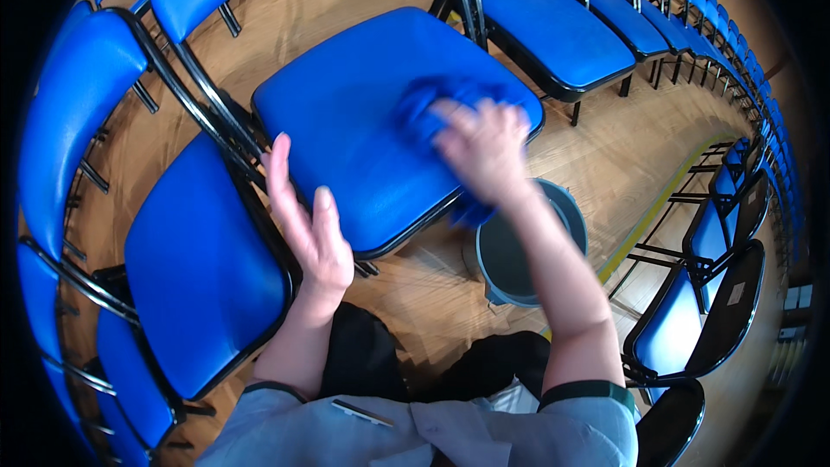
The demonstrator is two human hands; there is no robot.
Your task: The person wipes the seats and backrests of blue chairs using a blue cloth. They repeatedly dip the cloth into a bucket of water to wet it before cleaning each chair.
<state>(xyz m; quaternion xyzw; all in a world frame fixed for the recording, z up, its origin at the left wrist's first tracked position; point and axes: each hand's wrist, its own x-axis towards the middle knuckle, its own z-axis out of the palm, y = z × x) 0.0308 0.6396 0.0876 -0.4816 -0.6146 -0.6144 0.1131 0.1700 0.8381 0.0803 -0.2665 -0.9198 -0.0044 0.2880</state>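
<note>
My right hand [486, 149] presses a crumpled blue cloth [428, 104] onto the padded blue seat of a folding chair [350, 162] in front of me. Hand and cloth are blurred, and part of the cloth hangs over the seat's near right edge. Upright beside the seat's left edge is my left hand [308, 227], its fingers apart and nothing in it. A round grey bucket [519, 266] stands on the floor below my right forearm, which covers part of it.
Another blue folding chair [201, 266] stands close on the left, and one more [557, 39] on the right, within a long curved row. Chairs facing other ways [668, 324] line the right side, beyond a yellow floor line [639, 233]. Blue chair backs [84, 123] rise at the far left.
</note>
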